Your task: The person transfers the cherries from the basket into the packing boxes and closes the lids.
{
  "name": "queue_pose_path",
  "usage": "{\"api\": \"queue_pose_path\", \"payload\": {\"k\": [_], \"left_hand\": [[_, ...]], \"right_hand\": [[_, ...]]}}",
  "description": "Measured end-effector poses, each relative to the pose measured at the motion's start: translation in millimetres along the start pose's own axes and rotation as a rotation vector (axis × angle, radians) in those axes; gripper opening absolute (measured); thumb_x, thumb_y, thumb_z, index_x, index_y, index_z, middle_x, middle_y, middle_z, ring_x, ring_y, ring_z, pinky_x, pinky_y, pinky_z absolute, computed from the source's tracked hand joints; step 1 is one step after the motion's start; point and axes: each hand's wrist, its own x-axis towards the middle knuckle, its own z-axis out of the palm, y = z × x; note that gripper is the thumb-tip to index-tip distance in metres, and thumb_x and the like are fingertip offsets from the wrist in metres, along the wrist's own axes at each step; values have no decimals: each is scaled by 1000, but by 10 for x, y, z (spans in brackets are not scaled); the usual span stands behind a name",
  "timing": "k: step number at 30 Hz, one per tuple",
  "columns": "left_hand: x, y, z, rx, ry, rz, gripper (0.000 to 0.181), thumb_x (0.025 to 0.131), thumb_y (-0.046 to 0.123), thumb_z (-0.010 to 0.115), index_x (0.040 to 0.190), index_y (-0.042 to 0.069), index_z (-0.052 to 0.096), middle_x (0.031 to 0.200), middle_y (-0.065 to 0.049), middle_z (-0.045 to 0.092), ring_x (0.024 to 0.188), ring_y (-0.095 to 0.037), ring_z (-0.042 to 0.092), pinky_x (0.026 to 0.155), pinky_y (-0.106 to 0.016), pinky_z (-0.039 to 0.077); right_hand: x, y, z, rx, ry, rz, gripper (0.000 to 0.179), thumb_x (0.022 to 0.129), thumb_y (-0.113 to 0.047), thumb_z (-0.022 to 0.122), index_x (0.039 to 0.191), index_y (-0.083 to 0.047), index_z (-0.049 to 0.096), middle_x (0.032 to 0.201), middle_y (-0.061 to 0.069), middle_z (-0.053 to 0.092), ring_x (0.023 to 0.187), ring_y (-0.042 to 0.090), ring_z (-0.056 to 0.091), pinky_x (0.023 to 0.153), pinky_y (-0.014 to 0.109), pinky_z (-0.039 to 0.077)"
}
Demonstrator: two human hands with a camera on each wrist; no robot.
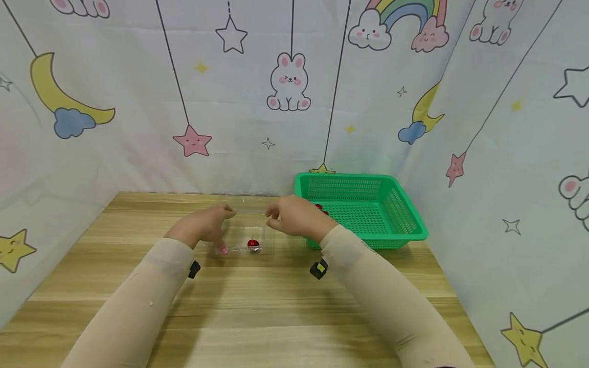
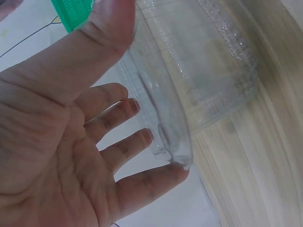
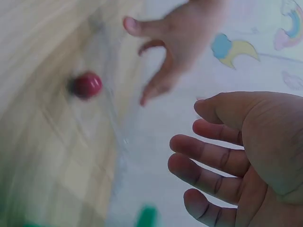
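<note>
Partly, left fingers (image 2: 149,187) hide the clear box (image 1: 241,237).

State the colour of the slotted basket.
The basket is green, seen best in the head view.

On my head feed: clear plastic box (image 1: 240,235) on wood-grain table (image 1: 257,312). Left hand (image 1: 202,225) spans box's left side, thumb at near corner, fingers toward far corner. Right hand (image 1: 298,216) by box's right side, fingers bent; contact I can't make out. Inside box I see one shiny red ball (image 1: 253,244), close to near wall. Green basket (image 1: 368,237) just right of box, red pieces (image 1: 318,207) at its left end, partly hidden by right hand. Behind, white sheet (image 1: 244,168) printed with stars, moons, rabbits.
</note>
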Motion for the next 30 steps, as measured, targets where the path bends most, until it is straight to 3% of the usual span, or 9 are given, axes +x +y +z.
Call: {"api": "queue_pose_path", "payload": {"k": [5,9,15,22,26,30], "left_hand": [[-17,8,-5,-8,3,4,121,78,22,107,177,5,39,184,-26,29,162,-57,43,125,-72,47],[-20,-1,-10,-6,-1,9,121,79,21,107,177,4,39,183,-27,29,162,-57,43,124,-71,48],[1,-1,-12,1,-4,0,121,78,24,108,177,6,39,184,-25,29,162,-56,43,124,-72,48],[-12,13,-15,6,-2,-7,122,77,25,108,177,7,40,184,-26,29,162,-57,43,123,-74,48],[-13,14,-14,4,0,-4,121,78,24,108,177,7,40,184,-26,29,162,-56,43,124,-73,48],[-19,17,-24,8,-4,-1,121,79,24,107,177,6,39,184,-27,28,163,-56,42,124,-73,47]], "right_hand": [[-194,281,-169,31,82,90,23,116,-32,69,130,-19,81,121,1,83,101,18,78,94,43,66],[-301,502,-258,67,84,192,24,115,-33,70,131,-20,81,117,0,79,101,19,74,96,45,64],[-369,802,-263,96,-8,262,29,115,-28,69,137,-13,80,131,7,79,115,25,75,103,49,64],[-345,1062,-140,86,-148,314,38,115,-28,68,147,-9,76,161,16,66,140,34,68,114,54,60],[-316,1150,-69,82,-164,309,39,115,-25,66,148,-7,75,161,16,67,149,38,64,119,55,58],[-292,1189,-19,82,-180,288,38,114,-21,66,147,-5,76,156,16,71,147,38,66,119,54,59]]}}
